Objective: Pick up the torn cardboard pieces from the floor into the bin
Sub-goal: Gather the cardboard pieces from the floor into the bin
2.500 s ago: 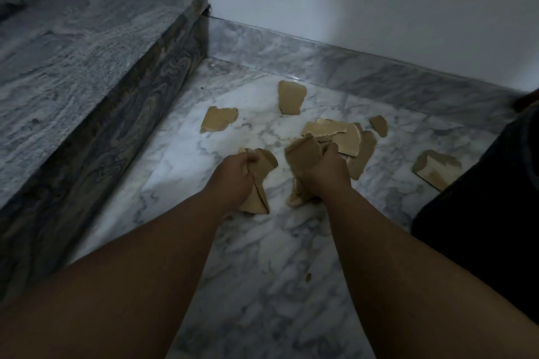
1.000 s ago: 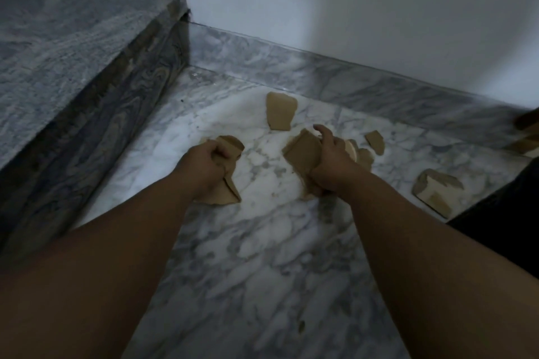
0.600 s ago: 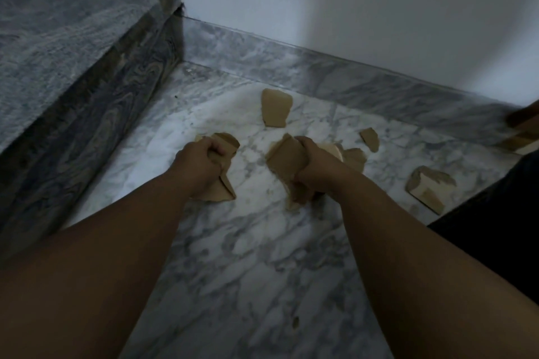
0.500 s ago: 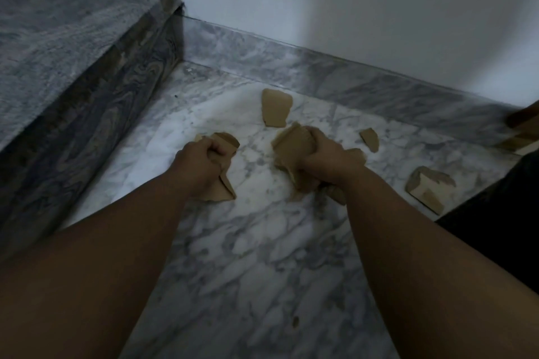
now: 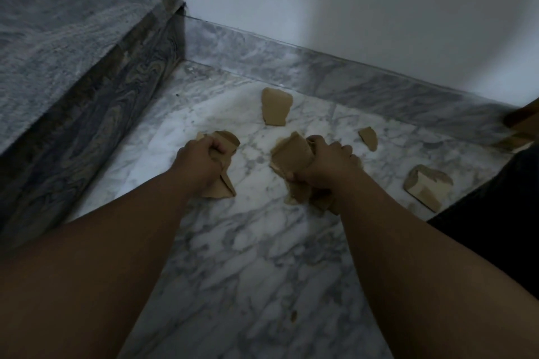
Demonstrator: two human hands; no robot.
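My left hand (image 5: pixel 201 159) grips a bunch of torn brown cardboard pieces (image 5: pixel 224 188) just above the marble floor. My right hand (image 5: pixel 326 165) grips a thicker stack of cardboard pieces (image 5: pixel 291 153), fingers curled round it. Loose on the floor lie a larger piece (image 5: pixel 275 106) near the back skirting, a small piece (image 5: pixel 369 138) to the right, and a folded chunk (image 5: pixel 425 186) at the far right. A tiny scrap (image 5: pixel 293 315) lies near me. No bin is in view.
A grey marble step (image 5: pixel 73 46) rises along the left. A white wall (image 5: pixel 350 3) with marble skirting closes the back. A dark shape (image 5: pixel 495 218) fills the right edge, with a brown object (image 5: pixel 522 125) behind it.
My right hand gathered the pile of pieces beside it into its grip and pulled them slightly toward me. The left hand kept hold of its pieces. The camera shifted a little.
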